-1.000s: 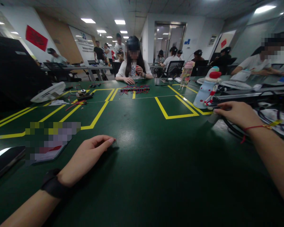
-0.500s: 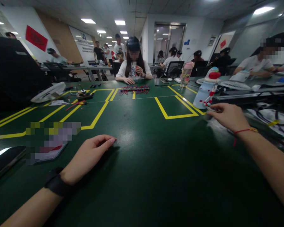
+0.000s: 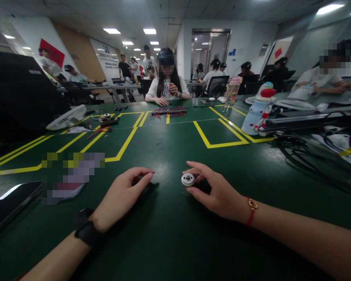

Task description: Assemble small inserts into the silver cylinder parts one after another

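Observation:
My right hand (image 3: pixel 216 189) has its fingers and thumb around a small round silver motor (image 3: pixel 188 179). The motor's flat top, with a dark hub and small holes, faces up. The index finger is lifted above it, and the thumb lies along its near side, hiding part of the lower edge. My left hand (image 3: pixel 125 191) rests on the green table (image 3: pixel 169 238), a short way left of the motor. Its thumb and index tips come together, with nothing visible between them.
A phone (image 3: pixel 11 207) and a blurred flat packet (image 3: pixel 70 183) lie left. Black cables (image 3: pixel 298 156) and a blue bottle (image 3: pixel 253 117) stand right. Yellow tape (image 3: pixel 228 145) marks the table. Across it sits a person (image 3: pixel 166 86) behind a bundle of wires (image 3: pixel 169 112).
My right hand has come from beside the blue bottle to the table's middle, bringing the motor along. My left hand has stayed much the same, as the view shifted slightly.

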The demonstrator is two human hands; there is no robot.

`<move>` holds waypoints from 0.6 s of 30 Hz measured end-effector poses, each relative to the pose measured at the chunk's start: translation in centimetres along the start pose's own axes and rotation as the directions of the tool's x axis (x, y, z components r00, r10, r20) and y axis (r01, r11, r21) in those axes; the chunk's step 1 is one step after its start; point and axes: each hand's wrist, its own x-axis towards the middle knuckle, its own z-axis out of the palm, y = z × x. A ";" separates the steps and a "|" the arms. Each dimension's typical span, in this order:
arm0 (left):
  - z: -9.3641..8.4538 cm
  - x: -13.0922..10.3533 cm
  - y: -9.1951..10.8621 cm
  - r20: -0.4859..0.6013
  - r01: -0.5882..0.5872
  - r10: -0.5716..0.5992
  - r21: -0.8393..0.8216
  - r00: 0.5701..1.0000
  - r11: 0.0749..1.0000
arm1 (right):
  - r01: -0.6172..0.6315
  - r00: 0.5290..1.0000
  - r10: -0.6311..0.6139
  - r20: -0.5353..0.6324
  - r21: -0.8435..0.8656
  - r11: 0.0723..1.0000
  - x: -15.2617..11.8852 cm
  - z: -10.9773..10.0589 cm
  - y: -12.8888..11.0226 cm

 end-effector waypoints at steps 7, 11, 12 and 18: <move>3.1 -0.3 5.7 0.056 -0.338 0.343 -0.084 0.938 0.937 | -0.119 0.993 0.119 0.011 0.107 0.987 0.3 -0.1 0.7; 3.5 0.3 6.7 -0.003 -0.318 0.319 -0.107 0.948 0.942 | -0.091 0.995 0.088 0.035 0.085 0.992 0.3 -0.1 0.4; 3.3 0.4 6.5 -0.022 -0.298 0.297 -0.116 0.955 0.948 | -0.075 0.997 0.073 0.029 0.067 0.995 0.3 -0.1 0.3; 3.3 0.5 3.9 0.044 -0.187 0.190 -0.057 0.981 0.981 | -0.055 0.997 0.053 -0.053 -0.039 0.998 0.1 -0.3 0.5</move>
